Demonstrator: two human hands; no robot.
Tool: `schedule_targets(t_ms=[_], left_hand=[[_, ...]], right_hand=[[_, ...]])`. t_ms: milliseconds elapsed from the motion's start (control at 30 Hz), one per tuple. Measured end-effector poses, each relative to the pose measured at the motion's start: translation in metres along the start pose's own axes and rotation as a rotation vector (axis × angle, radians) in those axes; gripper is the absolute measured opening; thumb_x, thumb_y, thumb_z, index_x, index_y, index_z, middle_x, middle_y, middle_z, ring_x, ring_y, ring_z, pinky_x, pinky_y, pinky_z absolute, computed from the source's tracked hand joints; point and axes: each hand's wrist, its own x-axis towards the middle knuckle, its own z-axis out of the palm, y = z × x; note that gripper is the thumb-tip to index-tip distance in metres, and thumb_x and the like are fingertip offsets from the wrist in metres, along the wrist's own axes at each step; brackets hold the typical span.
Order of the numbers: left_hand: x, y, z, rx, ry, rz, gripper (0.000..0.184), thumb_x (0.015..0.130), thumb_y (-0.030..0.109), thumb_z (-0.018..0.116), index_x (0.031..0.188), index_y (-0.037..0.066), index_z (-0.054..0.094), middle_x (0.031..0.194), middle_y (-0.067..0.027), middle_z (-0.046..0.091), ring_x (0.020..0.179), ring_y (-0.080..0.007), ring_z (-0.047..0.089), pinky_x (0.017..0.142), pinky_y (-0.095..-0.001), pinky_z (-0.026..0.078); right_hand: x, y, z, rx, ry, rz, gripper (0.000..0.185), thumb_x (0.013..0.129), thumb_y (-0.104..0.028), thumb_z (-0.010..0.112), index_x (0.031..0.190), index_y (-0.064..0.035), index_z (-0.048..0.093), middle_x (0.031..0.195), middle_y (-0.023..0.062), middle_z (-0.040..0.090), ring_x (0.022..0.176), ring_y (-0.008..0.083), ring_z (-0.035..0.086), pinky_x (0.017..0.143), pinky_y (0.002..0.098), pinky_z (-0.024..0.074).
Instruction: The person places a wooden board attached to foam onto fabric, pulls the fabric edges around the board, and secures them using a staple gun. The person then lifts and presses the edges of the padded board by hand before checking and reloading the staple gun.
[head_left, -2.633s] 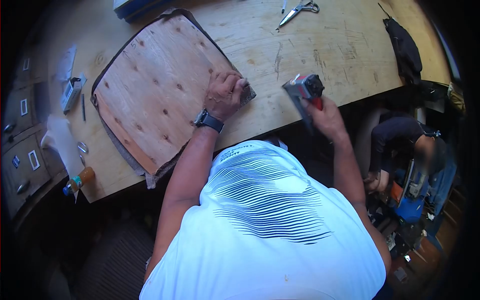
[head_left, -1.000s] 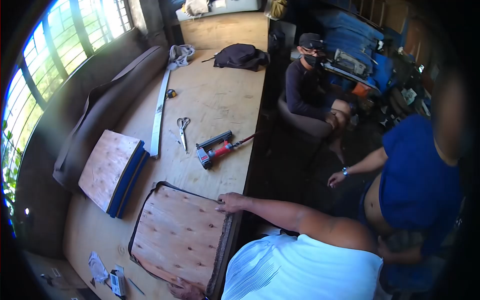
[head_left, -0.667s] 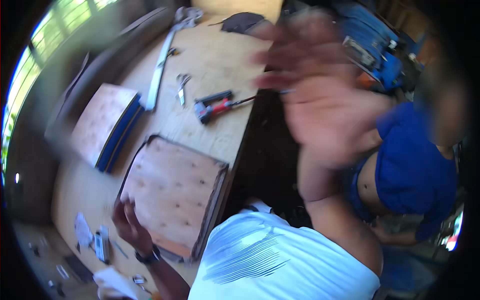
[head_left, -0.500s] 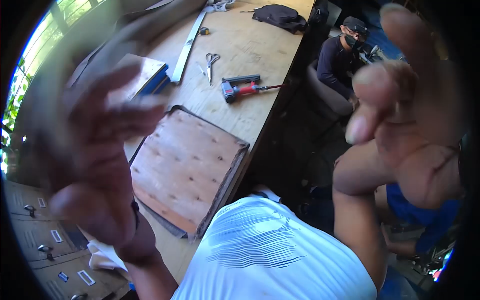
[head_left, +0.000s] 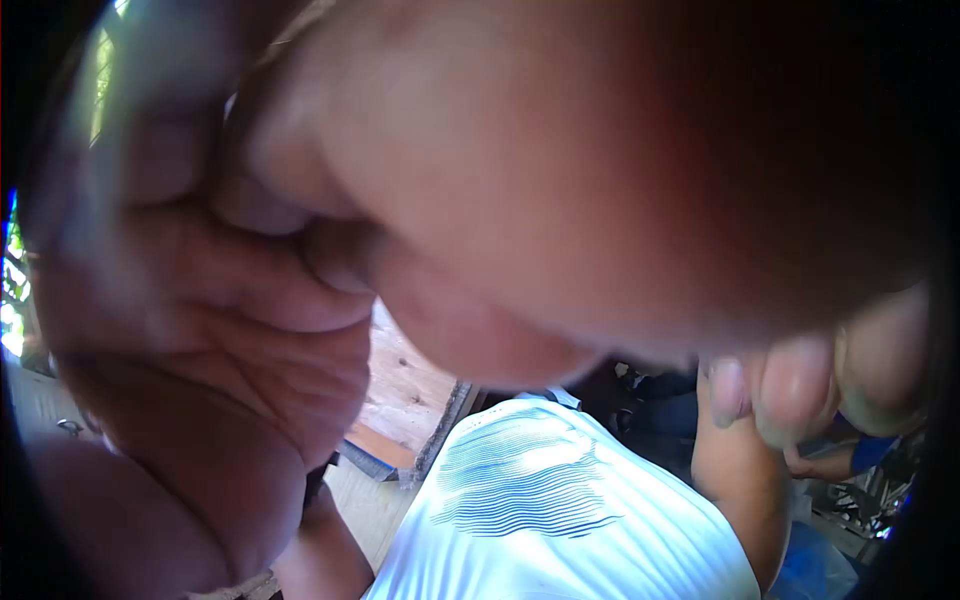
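Very near the camera, my left hand (head_left: pixel 230 340) fills the left side of the view, its palm facing me and its fingers bent inward. What appears to be my right hand (head_left: pixel 620 200) covers the top and middle as a large blurred shape. Its curled fingertips (head_left: pixel 790 390) hang close together at the right. Anything held in either hand is hidden. Beyond the left palm shows part of a wooden panel (head_left: pixel 405 395) with a dark fabric edge, which neither hand visibly touches.
Below the panel is a strip of the pale worktable (head_left: pixel 375 505). My white shirt (head_left: pixel 560 520) takes up the bottom middle. Another person's forearm (head_left: pixel 835 463) with a blue sleeve shows at the lower right, near blue plastic (head_left: pixel 815 565).
Both hands have come much closer to the camera, with their fingers more bent. They now block the scissors, red nail gun, tape measure and seated person seen before.
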Motion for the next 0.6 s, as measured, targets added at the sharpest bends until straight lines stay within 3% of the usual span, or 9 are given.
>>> schedule_targets(t_ms=[433, 600], left_hand=[[0.007, 0.003, -0.002, -0.062, 0.018, -0.005, 0.042, 0.101, 0.031, 0.06, 0.132, 0.002, 0.056, 0.119, -0.0125, 0.064, 0.092, -0.0181, 0.064, 0.08, -0.0293, 0.053], [0.019, -0.025, 0.005, -0.088, 0.018, -0.017, 0.041, 0.101, 0.03, 0.061, 0.131, 0.002, 0.056, 0.118, -0.0122, 0.064, 0.091, -0.0176, 0.063, 0.079, -0.0289, 0.052]], right_hand=[[0.025, 0.029, -0.007, 0.123, 0.001, -0.061, 0.042, 0.099, -0.039, 0.059, 0.121, -0.003, 0.054, 0.115, 0.0197, 0.06, 0.099, 0.0301, 0.06, 0.081, 0.039, 0.0562], [0.037, 0.038, -0.041, 0.148, -0.018, -0.082, 0.038, 0.099, -0.037, 0.059, 0.117, -0.0027, 0.055, 0.11, 0.0193, 0.06, 0.095, 0.0294, 0.06, 0.079, 0.0383, 0.0561]])
